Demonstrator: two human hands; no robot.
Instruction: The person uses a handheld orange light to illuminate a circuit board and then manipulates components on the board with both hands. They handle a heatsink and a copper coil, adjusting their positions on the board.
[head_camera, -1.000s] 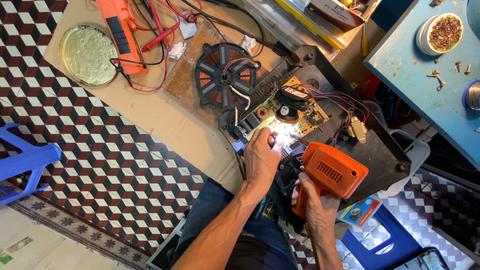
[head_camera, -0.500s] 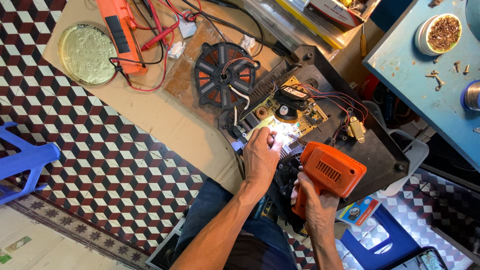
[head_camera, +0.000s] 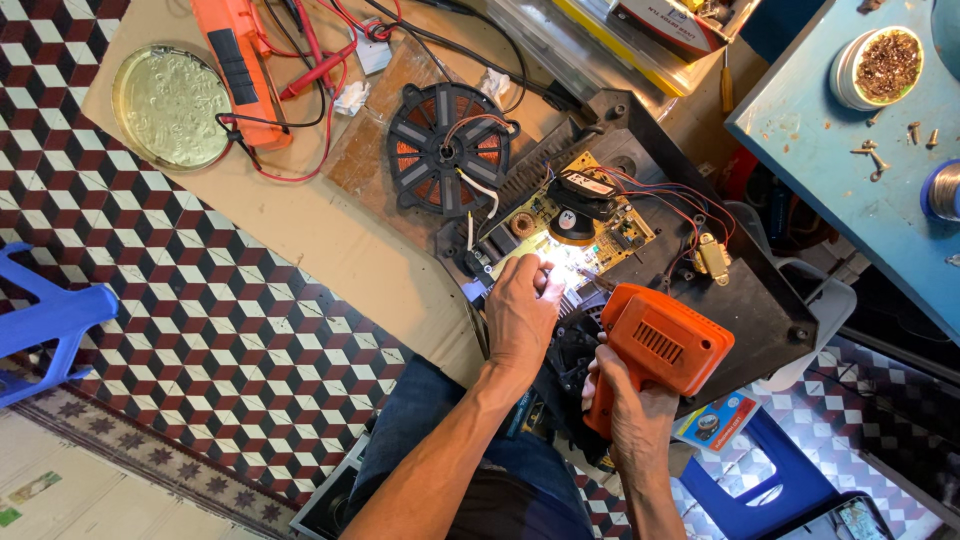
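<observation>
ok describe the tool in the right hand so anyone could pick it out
Start at the black open casing with the circuit board near the picture's middle. At its near edge the right hand grips a drill by the handle. It is the one boxy orange tool with vent slots; the other orange thing, a meter, lies far left.
</observation>
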